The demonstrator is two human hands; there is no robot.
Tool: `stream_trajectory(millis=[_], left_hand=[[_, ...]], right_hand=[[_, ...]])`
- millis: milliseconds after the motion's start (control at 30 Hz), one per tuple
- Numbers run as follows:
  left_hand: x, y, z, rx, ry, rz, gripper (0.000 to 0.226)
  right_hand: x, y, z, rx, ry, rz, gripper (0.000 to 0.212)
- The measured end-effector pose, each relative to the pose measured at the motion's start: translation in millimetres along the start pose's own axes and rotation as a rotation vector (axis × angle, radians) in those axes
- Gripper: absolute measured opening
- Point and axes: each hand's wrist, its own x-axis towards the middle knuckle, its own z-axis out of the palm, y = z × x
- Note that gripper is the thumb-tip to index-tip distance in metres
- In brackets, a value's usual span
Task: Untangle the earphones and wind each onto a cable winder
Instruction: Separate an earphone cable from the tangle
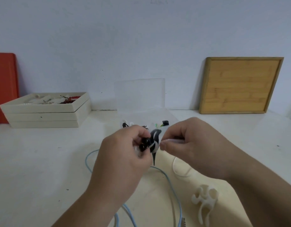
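Note:
My left hand (125, 154) grips a white cable winder with black earphones (145, 144) wound on it, the two black earbuds showing by my fingers. My right hand (194, 145) pinches the black cable (155, 136) at the winder's right side; a black end hangs down below. A light blue earphone cable (172, 182) lies in loose loops on the table under my hands. A white cable (176, 167) curves beneath my right wrist. An empty white cable winder (205, 202) lies on the table at the lower right.
A clear plastic box (141, 102) with its lid up stands behind my hands, small items inside. Stacked cream trays (44, 115) with beads sit at the left, before a red board (5, 86). A wooden tray (239, 86) leans on the wall at the right.

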Motion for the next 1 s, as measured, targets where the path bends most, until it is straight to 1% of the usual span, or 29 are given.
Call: stream_trajectory(millis=[67, 200, 267, 333, 433, 533, 633, 733, 800, 867, 1000], left_hand=[[-3, 3, 2, 0.035, -0.051, 0.018, 0.031], [-4, 3, 2, -0.012, -0.11, 0.006, 0.03], [-4, 3, 2, -0.085, -0.144, -0.01, 0.03], [-3, 4, 2, -0.187, -0.143, -0.05, 0.032], [-1, 3, 3, -0.32, -0.157, -0.085, 0.032], [-2, 5, 3, -0.435, -0.218, -0.081, 0.03], [-2, 7, 2, -0.552, -0.207, -0.09, 0.027], [2, 10, -2, -0.651, -0.1, -0.131, 0.02], [4, 8, -4, -0.646, 0.011, -0.178, 0.025], [6, 4, -4, -0.592, 0.097, -0.216, 0.024], [8, -4, -3, -0.511, 0.167, -0.248, 0.02]], right_hand=[[1, 1, 0, 0.009, 0.118, 0.015, 0.016], [2, 5, -2, 0.194, 0.173, 0.059, 0.014], [5, 9, -2, 0.268, 0.225, 0.08, 0.013], [8, 15, -2, 0.381, 0.271, 0.115, 0.014], [12, 22, 0, 0.528, 0.282, 0.147, 0.021], [15, 25, 4, 0.631, 0.254, 0.183, 0.03], [15, 26, 8, 0.707, 0.177, 0.234, 0.031], [14, 26, 17, 0.698, 0.002, 0.276, 0.044], [13, 23, 25, 0.635, -0.088, 0.284, 0.043], [13, 19, 32, 0.6, -0.155, 0.267, 0.039], [11, 11, 36, 0.552, -0.234, 0.235, 0.039]])
